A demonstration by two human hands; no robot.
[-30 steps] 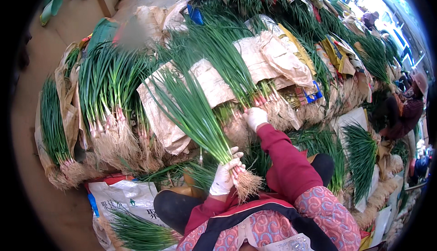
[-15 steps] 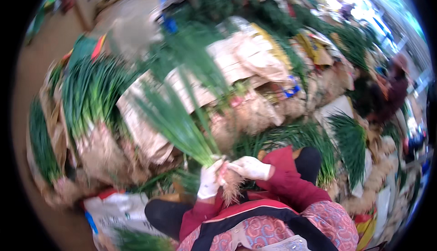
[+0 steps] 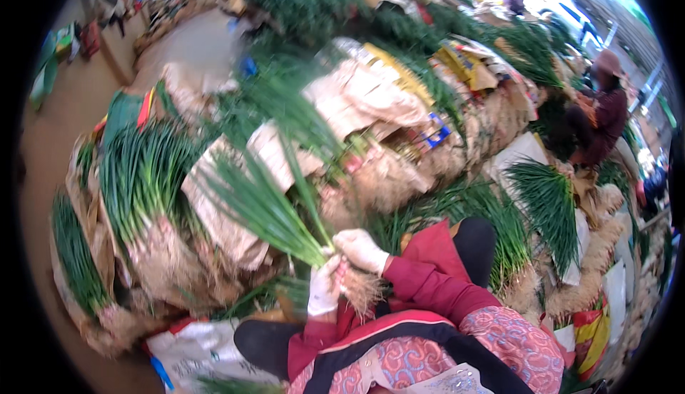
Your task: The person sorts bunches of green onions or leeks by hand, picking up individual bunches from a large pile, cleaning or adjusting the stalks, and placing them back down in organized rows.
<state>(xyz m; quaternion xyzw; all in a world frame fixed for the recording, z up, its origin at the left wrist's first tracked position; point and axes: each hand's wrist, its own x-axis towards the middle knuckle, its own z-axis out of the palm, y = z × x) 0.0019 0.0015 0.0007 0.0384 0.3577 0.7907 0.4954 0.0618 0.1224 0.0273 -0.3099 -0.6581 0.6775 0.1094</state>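
Observation:
A bunch of green onions (image 3: 275, 226) is gripped in my white-gloved left hand (image 3: 325, 288), its fingers wrapped round the pale stalks. Its long green leaves fan up and to the left, while the pinkish bulbs and bushy roots (image 3: 364, 295) stick out at the lower right. My right hand (image 3: 362, 250), gloved in white too, is closed at the right side of the bunch, just above the roots. Its fingertips touch a stalk that stands slightly apart from the others. Both hands are in front of my lap.
Stacked green onions (image 3: 153, 180) stand at the left, roots toward me. Tan paper sheets (image 3: 371, 94) cover part of the pile ahead. More green onions (image 3: 546, 201) lie at the right, near a seated person (image 3: 603, 112). A white sack (image 3: 207, 355) lies by my left knee.
My right hand has moved from the bulbs up to the stalks of the bunch. My left hand keeps its hold. The whole view has shifted slightly.

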